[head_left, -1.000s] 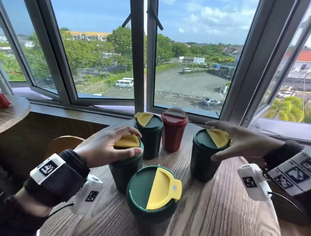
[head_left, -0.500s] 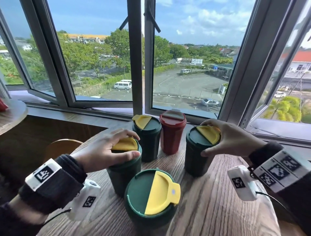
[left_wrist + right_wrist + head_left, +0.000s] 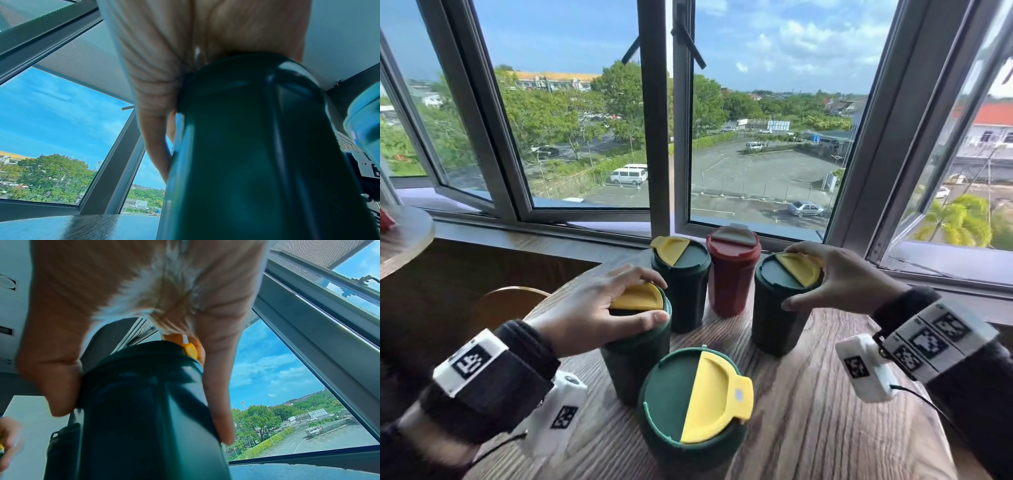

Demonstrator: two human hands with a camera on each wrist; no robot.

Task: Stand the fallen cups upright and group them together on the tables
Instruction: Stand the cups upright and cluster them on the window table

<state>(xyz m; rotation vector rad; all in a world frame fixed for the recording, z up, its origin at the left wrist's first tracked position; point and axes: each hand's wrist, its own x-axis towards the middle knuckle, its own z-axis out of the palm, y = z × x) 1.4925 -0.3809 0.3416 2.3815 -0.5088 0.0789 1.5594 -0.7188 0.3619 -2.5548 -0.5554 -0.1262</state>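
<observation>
1. Five cups stand upright in a loose cluster on the round wooden table (image 3: 808,411), in the lower middle of the head view.
2. The left hand (image 3: 592,308) grasps the left cup (image 3: 633,363) from above, fingers and thumb curled round its lid rim; this cup is at centre left of the frame.
3. In the left wrist view the same hand (image 3: 164,56) covers the top of the dark green cup (image 3: 257,154), which fills the right half of that frame.
4. The right hand (image 3: 842,277) grasps the right cup (image 3: 777,308) by its lid, fingers over the yellow flap and thumb against the near side; it sits at centre right.
5. In the right wrist view the hand (image 3: 144,288) spans the cup (image 3: 144,418), with a finger down the right side and the thumb on the left.
6. The near cup (image 3: 695,411), green with a yellow flap, is at bottom centre, untouched.
7. The back green cup (image 3: 681,284) and the red cup (image 3: 732,270) stand side by side at frame centre, near the window sill.
8. The left cup stands just beside the near cup and the back green cup.
9. A second table (image 3: 404,236) shows at the left edge, with something red on it, too cropped to identify.
10. Windows (image 3: 654,120) fill the upper frame, with a car park outside.
</observation>
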